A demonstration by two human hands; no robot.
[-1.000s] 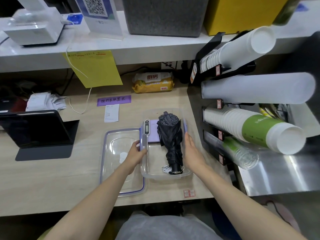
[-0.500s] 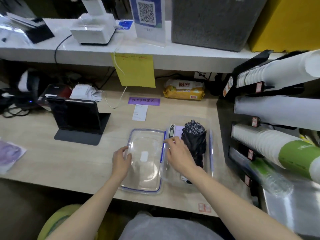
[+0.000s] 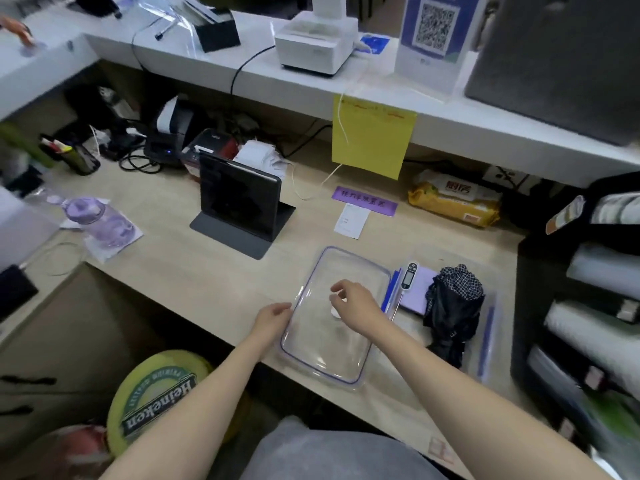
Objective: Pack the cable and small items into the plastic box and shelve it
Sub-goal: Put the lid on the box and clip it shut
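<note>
Head view, single frame.

Item 1, lid (image 3: pixel 332 320): clear plastic, rounded rectangle with a purple seal line, lying flat on the pale wood surface (image 3: pixel 207 278). Its long axis runs from the near edge away toward the back, tilted slightly right. It sits just left of the box, near edges close together.

Item 2, plastic box (image 3: pixel 488 341): clear, open-topped, to the right of the lid and right of both hands. Contents: a folded black umbrella (image 3: pixel 453 313) with a checked top, a digital probe thermometer (image 3: pixel 408 277) along the left wall, a pale purple pad (image 3: pixel 420 292) beneath. Cable: not discernible here.

Item 3, left hand (image 3: pixel 272 320): at the lid's left long edge, fingertips curled against the rim; whether it truly grips cannot be told.

Item 4, right hand (image 3: pixel 353 306): above the lid's middle, fingers loosely bent, grip holding nothing, possibly grazing the lid.

Judgement: lid goes rightward onto the box; both hands flank it, the right nearer the box.
</note>
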